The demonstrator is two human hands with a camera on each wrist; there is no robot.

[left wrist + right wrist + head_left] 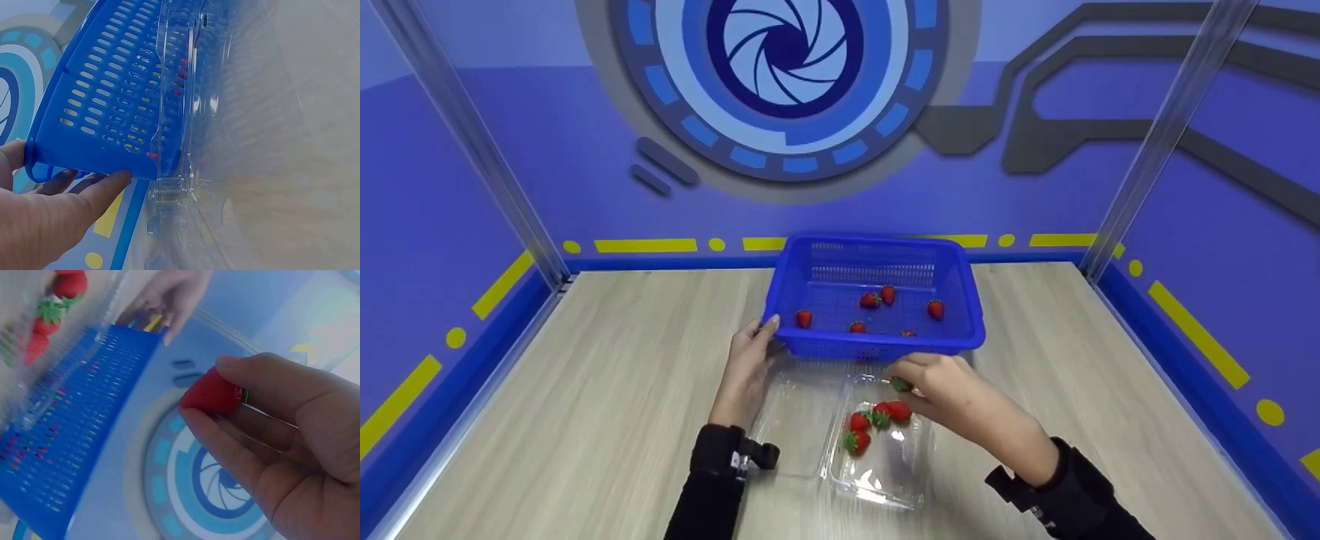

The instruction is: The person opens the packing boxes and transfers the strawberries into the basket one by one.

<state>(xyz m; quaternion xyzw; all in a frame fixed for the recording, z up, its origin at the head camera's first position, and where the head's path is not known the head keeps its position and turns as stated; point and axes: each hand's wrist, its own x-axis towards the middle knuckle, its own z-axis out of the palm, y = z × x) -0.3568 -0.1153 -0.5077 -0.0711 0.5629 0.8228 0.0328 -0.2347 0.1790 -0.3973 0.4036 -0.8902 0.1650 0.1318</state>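
Note:
My right hand (956,394) pinches a red strawberry (212,394) between thumb and fingers, over the far right part of a clear plastic clamshell box (885,476). In the head view mostly the strawberry's green leaves show. Inside the box's right half lie several strawberries (856,442); its lid half (795,435) is folded out to the left. With my left hand (744,375) I grip the front left corner of a blue slotted basket (877,343), thumb at the rim and fingers against the outside. Several more strawberries (870,300) are scattered on the basket's floor.
The basket stands just behind the box, near the back wall (675,217). Under both is a light wooden tabletop (607,390). Blue printed panels (1207,315) and metal corner posts (1166,127) enclose the table at the back and sides.

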